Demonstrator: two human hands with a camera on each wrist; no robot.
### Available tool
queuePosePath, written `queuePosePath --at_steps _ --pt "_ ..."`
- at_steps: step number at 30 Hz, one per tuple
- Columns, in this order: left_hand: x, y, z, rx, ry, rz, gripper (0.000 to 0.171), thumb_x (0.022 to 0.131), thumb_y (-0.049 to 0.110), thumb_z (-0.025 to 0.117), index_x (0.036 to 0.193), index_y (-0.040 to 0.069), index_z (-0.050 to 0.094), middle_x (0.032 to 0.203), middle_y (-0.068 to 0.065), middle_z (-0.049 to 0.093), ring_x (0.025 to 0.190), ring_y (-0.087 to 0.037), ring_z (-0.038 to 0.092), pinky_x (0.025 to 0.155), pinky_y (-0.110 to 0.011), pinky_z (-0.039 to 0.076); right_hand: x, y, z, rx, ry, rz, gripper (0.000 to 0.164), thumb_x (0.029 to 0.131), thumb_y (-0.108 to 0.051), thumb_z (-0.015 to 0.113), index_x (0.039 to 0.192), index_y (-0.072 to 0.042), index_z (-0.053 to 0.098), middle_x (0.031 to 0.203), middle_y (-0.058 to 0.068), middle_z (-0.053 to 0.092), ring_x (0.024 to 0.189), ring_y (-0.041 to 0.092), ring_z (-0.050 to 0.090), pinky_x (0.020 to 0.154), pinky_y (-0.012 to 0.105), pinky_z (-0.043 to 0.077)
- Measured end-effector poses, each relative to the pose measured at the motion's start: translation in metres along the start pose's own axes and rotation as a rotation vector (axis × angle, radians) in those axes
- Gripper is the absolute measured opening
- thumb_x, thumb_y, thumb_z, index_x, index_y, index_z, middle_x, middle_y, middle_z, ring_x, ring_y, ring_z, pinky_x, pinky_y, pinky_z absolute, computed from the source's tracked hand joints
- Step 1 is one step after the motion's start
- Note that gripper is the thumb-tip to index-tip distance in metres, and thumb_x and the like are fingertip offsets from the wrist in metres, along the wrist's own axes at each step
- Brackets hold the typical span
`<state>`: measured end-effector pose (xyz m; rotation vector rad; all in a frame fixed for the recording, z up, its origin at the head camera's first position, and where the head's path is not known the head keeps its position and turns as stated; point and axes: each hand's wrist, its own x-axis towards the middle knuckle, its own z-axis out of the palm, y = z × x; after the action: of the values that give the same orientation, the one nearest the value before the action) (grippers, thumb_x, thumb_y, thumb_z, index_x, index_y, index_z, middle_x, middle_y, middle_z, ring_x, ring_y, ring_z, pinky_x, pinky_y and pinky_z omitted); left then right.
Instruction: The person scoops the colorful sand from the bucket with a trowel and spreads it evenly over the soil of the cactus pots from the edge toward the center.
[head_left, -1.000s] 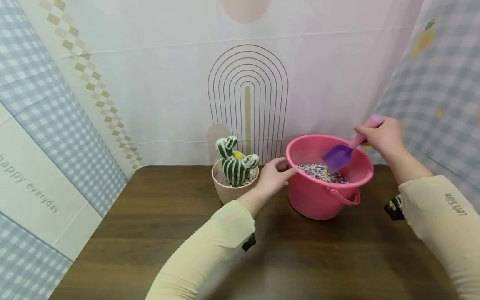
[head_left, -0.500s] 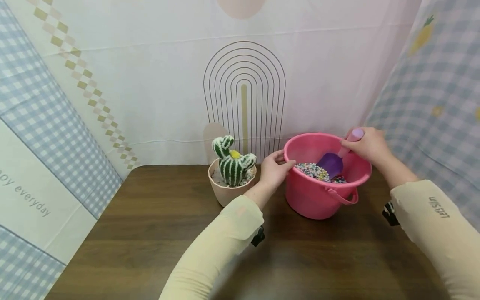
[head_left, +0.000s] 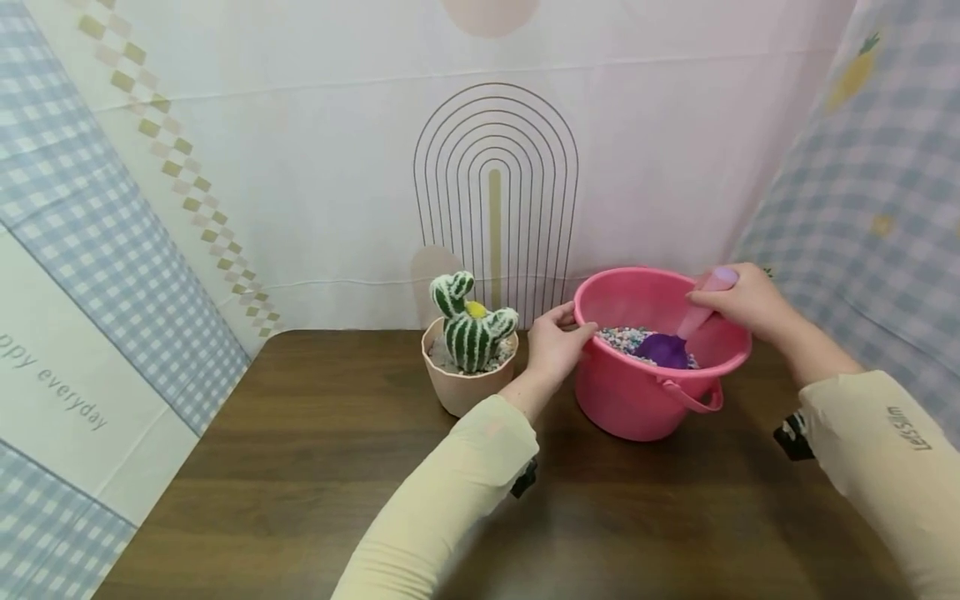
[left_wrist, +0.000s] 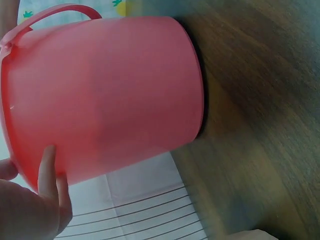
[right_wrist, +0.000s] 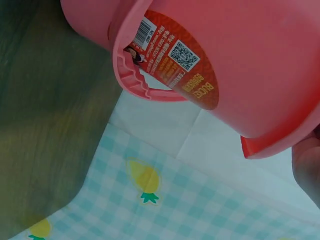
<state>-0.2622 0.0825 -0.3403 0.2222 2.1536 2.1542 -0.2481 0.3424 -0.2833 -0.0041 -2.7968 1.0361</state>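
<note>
A pink bucket [head_left: 630, 408] stands upright on the table with small multicoloured beads [head_left: 619, 338] inside. My left hand [head_left: 553, 346] grips the bucket's left rim, thumb at the edge and fingers against the outer wall, as the left wrist view shows with the bucket's side [left_wrist: 110, 90]. My right hand [head_left: 746, 304] holds a toy shovel by its pink handle [head_left: 697, 317] over the right rim. The shovel's purple blade [head_left: 663, 351] is partly sunk in the beads. In the right wrist view only a bit of that hand [right_wrist: 307, 162] shows past the bucket [right_wrist: 250, 65].
A knitted cactus [head_left: 471, 337] in a beige pot [head_left: 465, 390] stands left of the bucket, close to my left forearm. The bucket's handle [head_left: 693, 400] hangs down at the front right. Behind the brown wooden table [head_left: 315, 450] hangs a printed cloth [head_left: 337, 167].
My right hand has lowered the shovel, and its blade has gone from above the beads down into them. My left hand stays at the bucket's rim, which has hardly moved.
</note>
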Motion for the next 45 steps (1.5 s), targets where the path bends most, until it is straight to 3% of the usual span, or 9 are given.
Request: queuePosePath --at_steps 4,8,11,16,20,26,34,42,45 --pt "0.002 -0.003 0.0 -0.015 -0.002 0.017 0.049 0.095 0.005 0.074 0.142 0.001 0.063 0.125 -0.021 0.073 0.101 -0.027 0.077 0.074 -0.032 0.066 -0.002 0.004 -0.001 0.046 -0.021 0.039 0.027 0.096 -0.019 0.068 0.101 0.008 0.069 0.071 -0.013 0.064 0.063 0.001 0.062 0.059 0.026 0.06" --pt "0.003 -0.005 0.0 -0.023 0.003 0.018 0.048 0.095 0.004 0.074 0.142 0.001 0.064 0.123 -0.02 0.074 0.1 -0.027 0.078 0.075 -0.031 0.066 -0.003 0.003 0.0 0.104 -0.009 0.063 0.013 0.096 -0.018 0.068 0.088 -0.009 0.073 0.071 -0.015 0.063 0.064 0.0 0.063 0.06 0.024 0.06" --pt "0.003 -0.004 0.001 -0.022 -0.004 0.018 0.048 0.095 0.004 0.074 0.142 0.002 0.063 0.123 -0.02 0.074 0.099 -0.027 0.078 0.075 -0.031 0.066 -0.004 -0.001 0.001 0.151 -0.002 0.096 0.015 0.096 -0.019 0.067 0.082 -0.018 0.073 0.068 -0.017 0.063 0.064 -0.001 0.063 0.06 0.024 0.06" --pt "0.004 -0.003 0.002 -0.012 0.0 0.024 0.048 0.095 0.004 0.074 0.141 0.002 0.064 0.122 -0.02 0.074 0.096 -0.027 0.078 0.075 -0.032 0.066 -0.006 -0.009 0.005 0.252 0.001 0.163 0.017 0.098 -0.023 0.063 0.085 -0.018 0.071 0.059 -0.015 0.067 0.058 0.001 0.068 0.06 0.025 0.062" --pt "0.004 -0.001 0.001 -0.023 0.001 0.016 0.047 0.094 0.003 0.074 0.14 0.001 0.064 0.123 -0.021 0.073 0.099 -0.029 0.078 0.078 -0.035 0.067 -0.004 -0.012 0.01 0.372 0.063 0.204 0.019 0.097 -0.02 0.063 0.079 -0.024 0.067 0.057 -0.016 0.068 0.057 -0.001 0.068 0.062 0.019 0.06" --pt "0.003 0.001 0.002 -0.057 0.001 -0.001 0.047 0.095 0.001 0.072 0.141 0.0 0.064 0.126 -0.023 0.072 0.105 -0.032 0.077 0.079 -0.034 0.066 0.002 -0.015 0.018 0.394 0.173 0.31 0.019 0.096 -0.028 0.065 0.098 -0.01 0.06 0.072 -0.018 0.057 0.065 -0.005 0.058 0.064 0.013 0.055" --pt "0.0 0.001 0.005 -0.068 0.013 -0.01 0.049 0.095 0.0 0.071 0.143 0.001 0.062 0.124 -0.019 0.072 0.102 -0.033 0.077 0.08 -0.033 0.066 0.007 -0.012 0.021 0.894 0.267 0.433 0.024 0.095 -0.012 0.068 0.107 -0.005 0.049 0.066 -0.011 0.06 0.058 0.002 0.062 0.055 0.017 0.057" --pt "-0.001 0.0 0.006 -0.039 0.023 -0.025 0.051 0.095 0.003 0.072 0.145 0.003 0.061 0.128 -0.019 0.071 0.098 -0.03 0.078 0.08 -0.033 0.066 0.006 -0.006 0.014 1.049 0.311 0.494 0.021 0.094 -0.009 0.073 0.102 -0.008 0.054 0.068 -0.006 0.058 0.06 0.007 0.06 0.054 0.019 0.056" --pt "-0.002 0.001 0.005 -0.027 0.027 -0.023 0.052 0.095 0.003 0.072 0.146 0.003 0.06 0.131 -0.02 0.07 0.095 -0.029 0.078 0.079 -0.033 0.066 0.005 -0.004 0.009 1.156 0.294 0.5 0.021 0.096 -0.008 0.07 0.105 -0.008 0.051 0.068 -0.004 0.063 0.06 0.006 0.067 0.055 0.022 0.06"
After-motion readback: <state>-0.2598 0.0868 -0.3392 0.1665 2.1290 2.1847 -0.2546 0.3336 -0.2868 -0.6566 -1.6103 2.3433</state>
